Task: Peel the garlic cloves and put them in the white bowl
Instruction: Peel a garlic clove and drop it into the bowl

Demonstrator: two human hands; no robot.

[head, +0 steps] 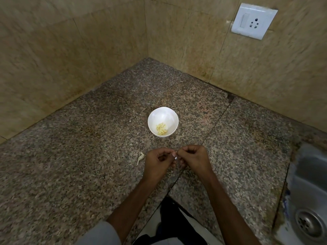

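Note:
A small white bowl (163,114) stands on the granite counter (88,156) and holds several peeled yellowish garlic cloves (161,129). Just in front of the bowl, my left hand (158,161) and my right hand (192,158) meet fingertip to fingertip. Both pinch one small garlic clove (175,157), of which only a white tip shows between the fingers. A pale piece of garlic (140,157), skin or unpeeled clove, lies on the counter left of my left hand.
Tiled walls close the counter's far corner. A white socket plate (254,21) sits on the right wall. A steel sink (308,191) with its drain lies at the right edge. The counter's front edge runs below my forearms.

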